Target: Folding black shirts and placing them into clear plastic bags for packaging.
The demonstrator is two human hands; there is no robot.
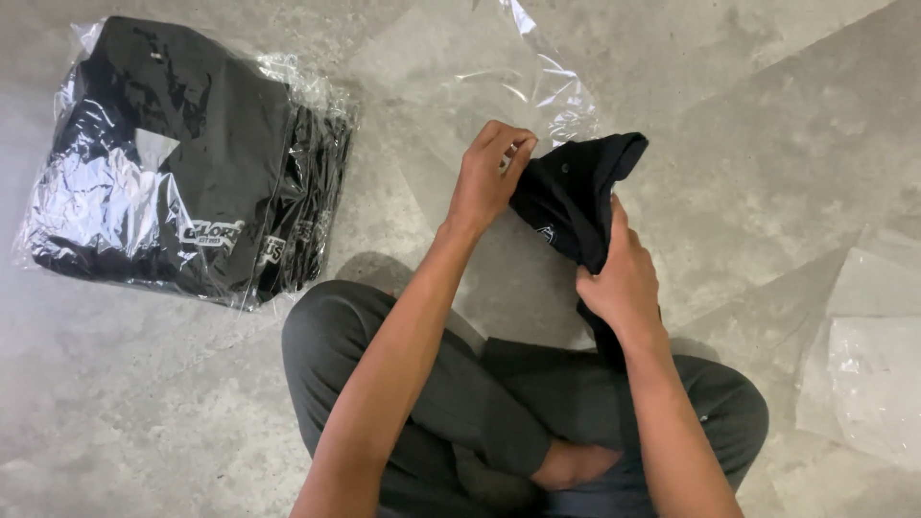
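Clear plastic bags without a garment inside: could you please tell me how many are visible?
2. One clear plastic bag lies on the floor behind the left hand; another lies at the right edge. More may lie out of frame.

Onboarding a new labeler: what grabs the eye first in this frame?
At centre, both hands work a folded black garment against a clear plastic bag spread on the grey concrete floor: the left hand pinches at the bag's edge, the right hand grips the cloth. At upper left lies a stack of bagged black garments, glossy with glare. The person sits cross-legged in dark trousers at the bottom.
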